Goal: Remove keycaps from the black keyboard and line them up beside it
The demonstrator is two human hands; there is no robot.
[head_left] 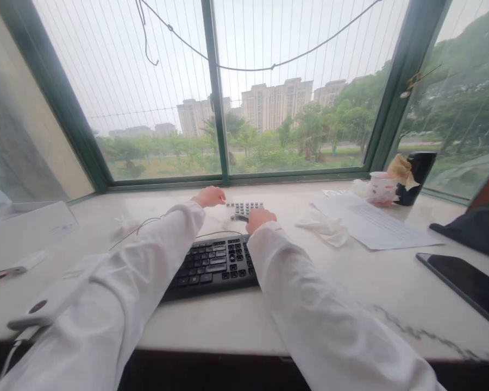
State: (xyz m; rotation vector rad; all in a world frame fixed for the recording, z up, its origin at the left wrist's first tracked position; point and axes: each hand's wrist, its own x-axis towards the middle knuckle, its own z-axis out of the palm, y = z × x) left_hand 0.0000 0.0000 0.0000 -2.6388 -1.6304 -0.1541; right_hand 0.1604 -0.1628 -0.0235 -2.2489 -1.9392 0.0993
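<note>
Beyond the black keyboard (215,266), several loose keycaps (246,206) stand in rows on the white sill. At the left end of these rows is my left hand (210,196), its fingers bent together and pointing right; anything between them is too small to make out. My right hand (261,218) is closed at the front right of the keycaps, with a short dark piece (241,217) at its fingertips whose kind I cannot tell. On the keyboard's right part, several key positions show bare sockets without caps. My right sleeve covers the keyboard's right end.
Crumpled tissue (328,231) and printed paper (375,222) lie to the right, with a cup (382,189), a black container (416,176) and a phone (464,282). A white device (61,296) with cables lies left. The window frame (293,177) bounds the back.
</note>
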